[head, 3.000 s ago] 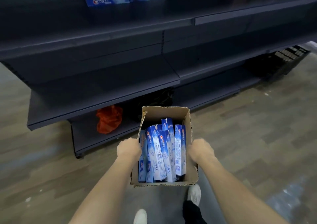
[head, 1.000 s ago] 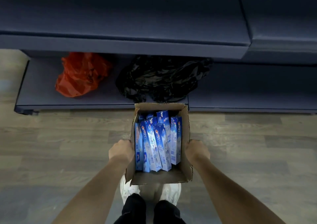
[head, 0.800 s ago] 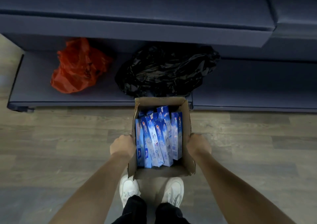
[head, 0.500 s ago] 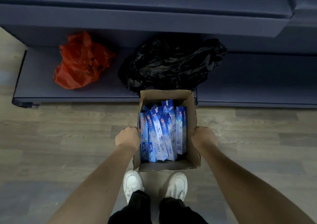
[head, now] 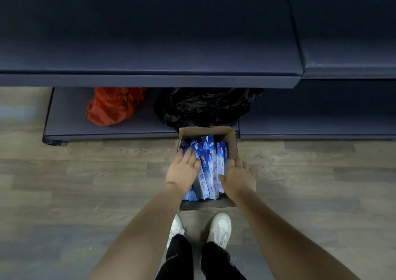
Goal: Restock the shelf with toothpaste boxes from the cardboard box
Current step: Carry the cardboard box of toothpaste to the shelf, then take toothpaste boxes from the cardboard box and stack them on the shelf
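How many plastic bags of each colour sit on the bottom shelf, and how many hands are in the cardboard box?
Orange plastic bag: 1
Black plastic bag: 1
Hands reaching into the cardboard box: 2, the left hand and the right hand
Total: 4

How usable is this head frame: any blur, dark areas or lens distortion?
Head view: dim overall; the shelf is a near-featureless dark mass; the black bag loses detail in shadow. Both hands, left and right, and the toothpaste boxes look slightly soft, print barely legible. Wide-angle stretch splays the forearms toward the bottom corners.
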`<action>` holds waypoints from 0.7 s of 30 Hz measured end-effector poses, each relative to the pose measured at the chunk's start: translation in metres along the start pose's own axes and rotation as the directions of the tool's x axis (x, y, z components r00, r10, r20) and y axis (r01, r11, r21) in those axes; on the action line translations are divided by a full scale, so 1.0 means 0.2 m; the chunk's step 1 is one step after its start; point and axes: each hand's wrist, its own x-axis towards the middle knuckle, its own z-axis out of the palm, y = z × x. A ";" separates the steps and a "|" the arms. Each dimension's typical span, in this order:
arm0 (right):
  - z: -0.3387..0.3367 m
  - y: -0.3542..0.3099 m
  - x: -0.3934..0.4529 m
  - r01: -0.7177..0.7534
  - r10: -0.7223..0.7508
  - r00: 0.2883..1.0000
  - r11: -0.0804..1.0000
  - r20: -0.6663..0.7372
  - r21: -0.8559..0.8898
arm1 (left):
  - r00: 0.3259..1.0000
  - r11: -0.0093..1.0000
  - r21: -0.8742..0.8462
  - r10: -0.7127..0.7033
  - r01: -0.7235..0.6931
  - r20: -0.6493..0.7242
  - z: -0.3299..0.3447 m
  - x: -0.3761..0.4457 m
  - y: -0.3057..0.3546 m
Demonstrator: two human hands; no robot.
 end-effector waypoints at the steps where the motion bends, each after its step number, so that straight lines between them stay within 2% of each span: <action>1: 0.04 -0.01 0.01 -0.012 0.011 1.000 0.999 0.023 0.034 | 0.999 0.999 -0.003 0.035 -0.035 0.002 0.02 0.03 0.01; 7: 0.38 -0.02 0.13 -0.031 0.016 0.994 0.991 0.109 0.132 | 0.988 0.990 -0.003 0.142 -0.142 0.055 0.27 0.23 0.10; 14: 0.53 -0.01 0.36 -0.059 0.024 0.992 0.957 0.126 0.285 | 0.947 0.927 0.191 0.310 -0.322 0.087 0.44 0.43 0.11; 21: 0.65 -0.07 0.50 -0.116 0.069 0.986 0.938 0.152 0.327 | 0.922 0.866 0.329 0.384 -0.377 0.045 0.52 0.54 0.09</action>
